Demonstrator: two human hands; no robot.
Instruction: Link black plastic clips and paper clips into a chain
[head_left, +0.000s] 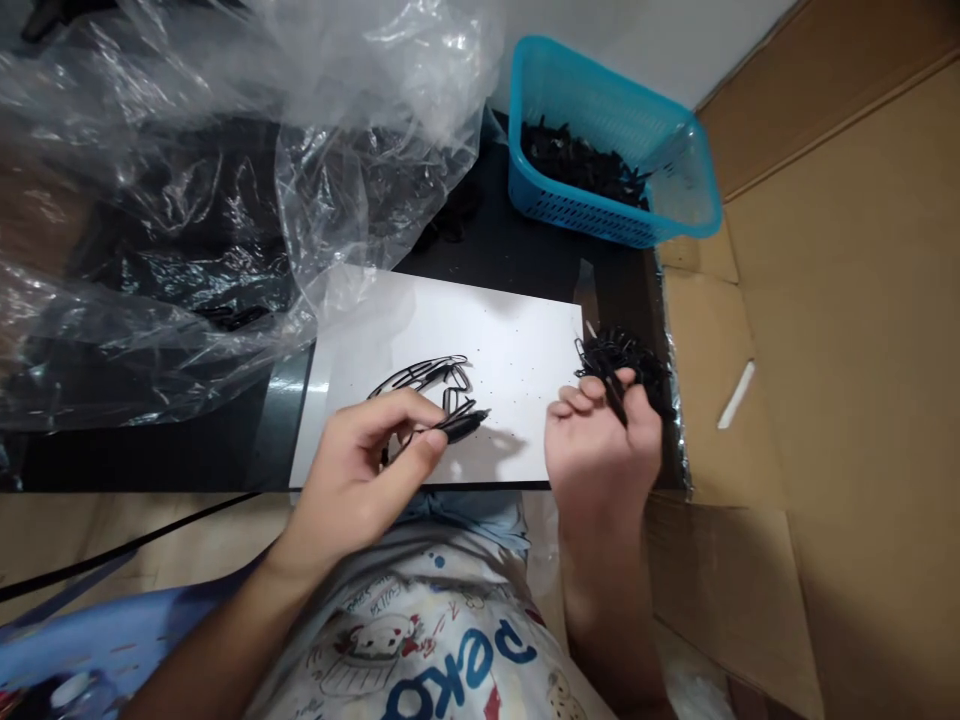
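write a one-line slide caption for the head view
Left hand pinches a thin black plastic part over a white board; right hand grips a black bundle.

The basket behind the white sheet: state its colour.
The basket is bright blue with slotted walls, holding small black pieces; the head view shows it.

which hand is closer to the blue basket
Right. The right hand lies below the blue basket, at the white board's right edge, holding a black piece. The left hand is farther left, over the board's lower middle, pinching a thin black part.
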